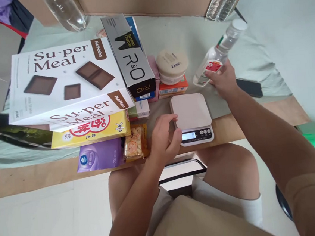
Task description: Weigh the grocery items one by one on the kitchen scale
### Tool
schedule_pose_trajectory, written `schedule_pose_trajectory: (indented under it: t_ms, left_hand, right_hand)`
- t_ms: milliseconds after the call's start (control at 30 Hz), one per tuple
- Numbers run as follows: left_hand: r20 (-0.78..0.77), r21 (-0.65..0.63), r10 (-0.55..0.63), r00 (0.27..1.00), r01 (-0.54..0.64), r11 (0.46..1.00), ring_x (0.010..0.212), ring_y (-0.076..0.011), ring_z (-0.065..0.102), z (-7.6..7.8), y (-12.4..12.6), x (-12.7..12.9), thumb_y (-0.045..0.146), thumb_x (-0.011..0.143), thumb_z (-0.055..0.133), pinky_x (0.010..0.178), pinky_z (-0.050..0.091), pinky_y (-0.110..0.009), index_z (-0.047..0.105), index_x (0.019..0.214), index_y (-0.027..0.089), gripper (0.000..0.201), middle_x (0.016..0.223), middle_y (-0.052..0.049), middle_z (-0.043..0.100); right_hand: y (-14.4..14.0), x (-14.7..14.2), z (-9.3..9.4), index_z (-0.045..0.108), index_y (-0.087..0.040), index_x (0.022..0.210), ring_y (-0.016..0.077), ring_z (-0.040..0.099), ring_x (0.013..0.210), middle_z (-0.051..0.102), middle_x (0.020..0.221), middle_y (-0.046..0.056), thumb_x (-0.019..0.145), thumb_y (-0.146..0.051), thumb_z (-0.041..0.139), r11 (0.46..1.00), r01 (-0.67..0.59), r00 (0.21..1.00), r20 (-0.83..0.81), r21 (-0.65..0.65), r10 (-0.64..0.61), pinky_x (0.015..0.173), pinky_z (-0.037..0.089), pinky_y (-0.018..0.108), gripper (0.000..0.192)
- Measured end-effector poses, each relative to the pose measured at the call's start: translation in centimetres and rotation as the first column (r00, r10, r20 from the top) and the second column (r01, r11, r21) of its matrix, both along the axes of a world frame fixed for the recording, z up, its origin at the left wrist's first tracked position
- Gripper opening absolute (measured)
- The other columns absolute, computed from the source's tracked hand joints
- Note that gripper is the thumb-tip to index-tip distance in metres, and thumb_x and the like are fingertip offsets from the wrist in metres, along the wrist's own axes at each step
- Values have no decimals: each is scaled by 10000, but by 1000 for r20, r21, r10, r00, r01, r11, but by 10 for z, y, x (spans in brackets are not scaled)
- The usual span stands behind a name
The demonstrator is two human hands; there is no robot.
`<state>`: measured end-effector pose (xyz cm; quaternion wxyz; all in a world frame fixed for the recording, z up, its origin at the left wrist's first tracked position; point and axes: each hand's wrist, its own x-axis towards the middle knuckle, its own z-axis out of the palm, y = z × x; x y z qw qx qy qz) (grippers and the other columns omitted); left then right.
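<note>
The worktop point(190, 33) wore a pale green cloth point(264, 61), with a brown strip point(282, 110) along its front. On it lay a scale point(191, 110), a phone point(251, 87), a purple pack point(102, 155) and an orange box point(173, 91); clear bottles point(70, 16) stood behind.

Four clear bottles point(217, 55): two at one o'clock, one at eleven, one at two. One dark green bottle point(21, 136) at nine. At least seven printed boxes point(65, 73) between nine and one. One purple pack point(102, 155) and one wrapped snack point(133, 141) at eight. One jar point(172, 65) at one, one phone point(248, 87) at three, one scale point(191, 111) at centre.
</note>
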<state>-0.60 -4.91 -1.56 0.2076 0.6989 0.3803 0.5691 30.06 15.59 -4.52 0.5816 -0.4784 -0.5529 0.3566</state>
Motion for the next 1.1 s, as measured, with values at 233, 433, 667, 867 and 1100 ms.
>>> schedule_pose_trajectory:
  t_ms: [233, 433, 667, 867, 1100]
  left_hand:
    - [8, 18, 6, 1000, -6, 1000, 903, -197, 699, 1, 0, 8, 355, 1123, 525, 843, 571, -332, 659, 1166, 204, 206, 983, -49, 731]
    - [-44, 74, 77, 996, -74, 994, 1301, -285, 707, -14, 8, 18, 452, 1098, 594, 1114, 593, -431, 591, 1455, 174, 453, 1370, -172, 725]
    - [-83, 36, -152, 985, 155, 987, 1699, -365, 446, -28, 13, 26, 613, 1130, 444, 1387, 433, -528, 173, 1814, 243, 823, 1822, -199, 415]
    - [-37, 23, -265, 964, 266, 964, 1793, -381, 234, -31, 5, 34, 699, 1114, 387, 1460, 317, -542, 39, 1838, 213, 939, 1925, -167, 166]
    - [14, -98, -242, 970, 242, 965, 1796, -352, 239, -27, 8, 34, 737, 1122, 315, 1459, 326, -574, 52, 1842, 299, 882, 1922, -121, 213]
  right_hand:
    - [-72, 7, 10, 679, -291, 1257, 261, 743, 1235, 772, 1297, 81, 683, -509, 1013, 921, 311, 948, -12, 235, -317, 1199, 622, 505, 699]
    - [-126, -55, 39, 616, -326, 1437, 295, 782, 1264, 784, 1287, 66, 768, -572, 977, 917, 168, 986, -67, 363, -154, 1198, 641, 563, 798]
    - [-178, -98, 21, 745, -296, 1356, 287, 793, 1246, 818, 1305, 65, 789, -512, 977, 971, -34, 993, 117, 238, 6, 1184, 658, 515, 650]
    - [-172, -85, 13, 616, -327, 1569, 313, 717, 1432, 733, 1515, 85, 848, -593, 909, 944, -177, 973, 196, 278, 125, 1303, 571, 526, 822]
    - [-160, -93, 16, 587, -425, 1516, 297, 586, 1602, 678, 1569, 37, 851, -758, 806, 974, -197, 978, 99, 112, 186, 1336, 558, 480, 776]
